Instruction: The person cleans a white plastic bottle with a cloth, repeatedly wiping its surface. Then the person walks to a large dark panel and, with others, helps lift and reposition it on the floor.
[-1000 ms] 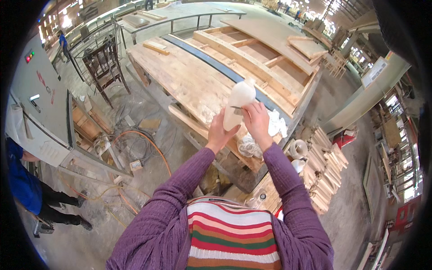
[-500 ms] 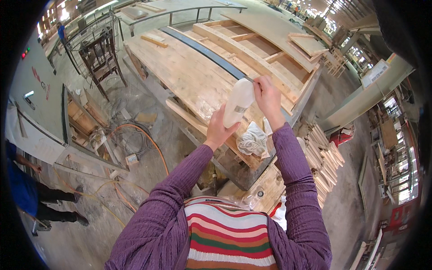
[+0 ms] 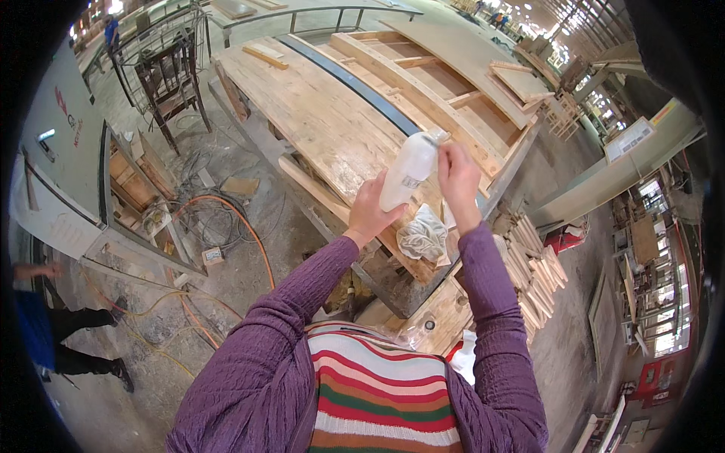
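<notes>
A white plastic bottle (image 3: 408,172) with a small label is tilted over the wooden tabletop, its neck pointing up and to the right. My left hand (image 3: 372,208) is wrapped round its lower body. Beside the neck, my right hand (image 3: 459,180) has its fingers curled together in a pinch; whatever they hold is hidden. A crumpled whitish cloth (image 3: 423,232) lies on the near end of the tabletop, just below both hands.
The wooden worktable (image 3: 302,121) carries a long dark strip (image 3: 351,84) and an open wooden frame (image 3: 430,75). Sticks of wood (image 3: 532,268) are piled at its right. An orange hose (image 3: 249,230) and cables cross the floor at left, where another person (image 3: 75,325) stands.
My right hand has shifted slightly right and down, away from the bottle's neck, which now shows more. The bottle has moved a little right. The person at left has changed stance.
</notes>
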The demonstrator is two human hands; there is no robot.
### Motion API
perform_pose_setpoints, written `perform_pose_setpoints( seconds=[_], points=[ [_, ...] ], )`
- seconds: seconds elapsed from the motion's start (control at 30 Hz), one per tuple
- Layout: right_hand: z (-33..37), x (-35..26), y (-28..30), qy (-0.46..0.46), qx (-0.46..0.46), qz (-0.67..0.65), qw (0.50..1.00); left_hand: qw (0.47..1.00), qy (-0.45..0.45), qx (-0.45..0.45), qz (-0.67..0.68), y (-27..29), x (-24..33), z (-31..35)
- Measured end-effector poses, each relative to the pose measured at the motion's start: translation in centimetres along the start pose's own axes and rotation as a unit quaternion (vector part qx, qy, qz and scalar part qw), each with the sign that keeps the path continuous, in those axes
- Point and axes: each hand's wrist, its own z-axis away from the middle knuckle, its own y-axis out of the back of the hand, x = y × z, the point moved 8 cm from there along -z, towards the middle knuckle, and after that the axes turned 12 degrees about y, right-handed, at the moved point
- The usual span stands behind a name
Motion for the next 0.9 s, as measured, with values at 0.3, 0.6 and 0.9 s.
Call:
perform_pose_setpoints(
  seconds=[0.3,0.6,0.9],
  points=[
    [-0.6,-1.0,-0.2,0.03,0.01,0.024,0.999,1.0,0.028,-0.004,-0.007,0.3,-0.5,-0.1],
    [1.9,-3.8,-3.4,0.084,-0.094,-0.027,0.992,0.999,0.05,-0.016,0.001,0.1,-0.8,-0.3],
    [-0.5,-1.2,-1.4,0.032,-0.005,0.021,0.999,0.999,0.046,-0.008,0.005,-0.2,-0.7,-0.5]
  ],
)
